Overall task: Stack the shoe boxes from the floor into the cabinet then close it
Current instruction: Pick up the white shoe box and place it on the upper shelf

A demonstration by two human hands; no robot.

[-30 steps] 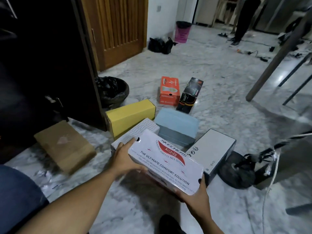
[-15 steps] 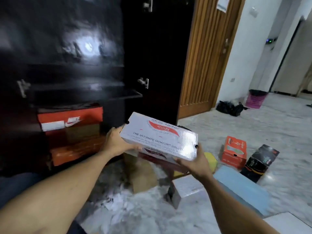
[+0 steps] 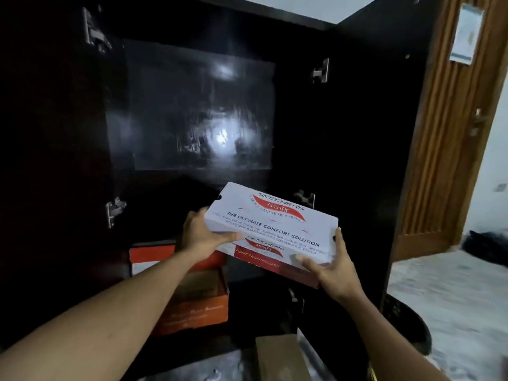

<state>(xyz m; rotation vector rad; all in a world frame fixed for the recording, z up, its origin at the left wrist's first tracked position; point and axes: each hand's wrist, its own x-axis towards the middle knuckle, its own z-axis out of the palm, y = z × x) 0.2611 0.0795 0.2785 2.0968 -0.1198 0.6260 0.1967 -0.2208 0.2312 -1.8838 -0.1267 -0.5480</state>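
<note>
I hold a white and red Skechers shoe box (image 3: 270, 225) in the air in front of the open black cabinet (image 3: 198, 105). My left hand (image 3: 202, 233) grips its left end. My right hand (image 3: 328, 266) grips its right end from below, thumb on the front face. Inside the cabinet, low on the left, orange shoe boxes (image 3: 192, 303) are stacked, partly hidden by my left arm. The box I hold is level with the top of that stack and to its right.
The cabinet's right door (image 3: 384, 138) stands open, with a wooden door (image 3: 450, 160) behind it. A brown cardboard box (image 3: 280, 356) lies on the marble floor (image 3: 450, 295) below my hands. A dark round bin (image 3: 406, 323) sits by the door's foot.
I have turned from the boxes on the floor to face the cabinet. The Skechers box has risen from floor level up to the cabinet opening, still in both hands.
</note>
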